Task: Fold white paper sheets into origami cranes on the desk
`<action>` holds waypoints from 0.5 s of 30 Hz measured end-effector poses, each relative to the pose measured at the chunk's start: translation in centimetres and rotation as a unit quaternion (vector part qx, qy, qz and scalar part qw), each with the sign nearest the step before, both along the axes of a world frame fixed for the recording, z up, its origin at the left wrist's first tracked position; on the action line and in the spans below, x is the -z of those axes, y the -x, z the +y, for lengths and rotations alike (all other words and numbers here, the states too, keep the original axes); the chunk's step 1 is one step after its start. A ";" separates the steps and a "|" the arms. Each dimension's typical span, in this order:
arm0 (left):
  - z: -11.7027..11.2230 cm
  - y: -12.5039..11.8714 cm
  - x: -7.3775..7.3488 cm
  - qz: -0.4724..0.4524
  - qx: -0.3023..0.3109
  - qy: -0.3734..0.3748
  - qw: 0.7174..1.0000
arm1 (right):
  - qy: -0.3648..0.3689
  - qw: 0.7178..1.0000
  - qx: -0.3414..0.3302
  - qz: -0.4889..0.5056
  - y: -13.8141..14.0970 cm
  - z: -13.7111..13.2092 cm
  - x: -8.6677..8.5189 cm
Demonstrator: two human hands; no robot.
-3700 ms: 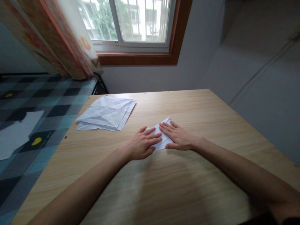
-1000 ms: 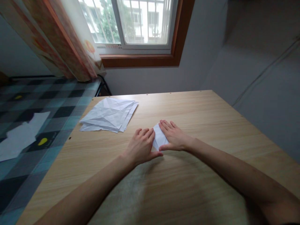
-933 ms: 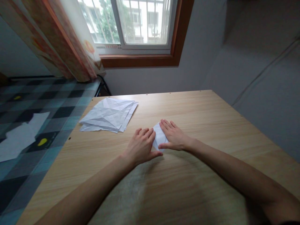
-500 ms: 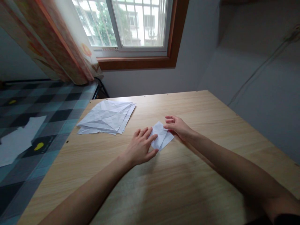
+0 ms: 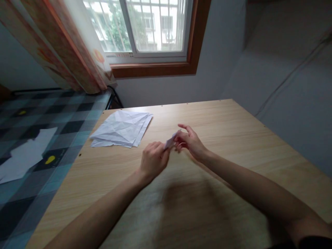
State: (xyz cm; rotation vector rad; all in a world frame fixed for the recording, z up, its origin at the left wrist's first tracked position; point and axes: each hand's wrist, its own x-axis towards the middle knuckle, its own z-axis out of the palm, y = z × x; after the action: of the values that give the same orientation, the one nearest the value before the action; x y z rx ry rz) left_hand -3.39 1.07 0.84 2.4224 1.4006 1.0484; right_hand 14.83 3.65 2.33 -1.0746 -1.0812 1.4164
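Note:
A small folded white paper (image 5: 171,141) is lifted a little off the wooden table (image 5: 223,180), held edge-on between both hands. My left hand (image 5: 153,160) is curled and pinches its near left end. The thumb and fingers of my right hand (image 5: 189,141) grip its far right end, with the index finger raised. Most of the paper is hidden behind the fingers.
A stack of creased white sheets (image 5: 121,128) lies on the table's far left. Left of the table is a bed with a checked blue cover (image 5: 38,138) and a white sheet (image 5: 23,157) on it. A window with a patterned curtain (image 5: 64,45) is behind.
The folded paper lay flat under both hands a second ago. My right hand lifted off, then both hands pinched the paper and raised it off the table.

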 end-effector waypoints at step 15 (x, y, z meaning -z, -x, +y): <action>2.2 0.6 0.7 -0.434 -0.010 0.271 0.859 | 0.051 0.989 -0.139 -0.016 -1.0 0.5 2.0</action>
State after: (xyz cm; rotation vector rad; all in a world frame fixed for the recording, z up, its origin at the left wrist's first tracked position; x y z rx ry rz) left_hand -3.95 3.24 0.10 1.2589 1.1461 1.2798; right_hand 15.88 4.12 0.36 -1.0516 -1.2294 1.6958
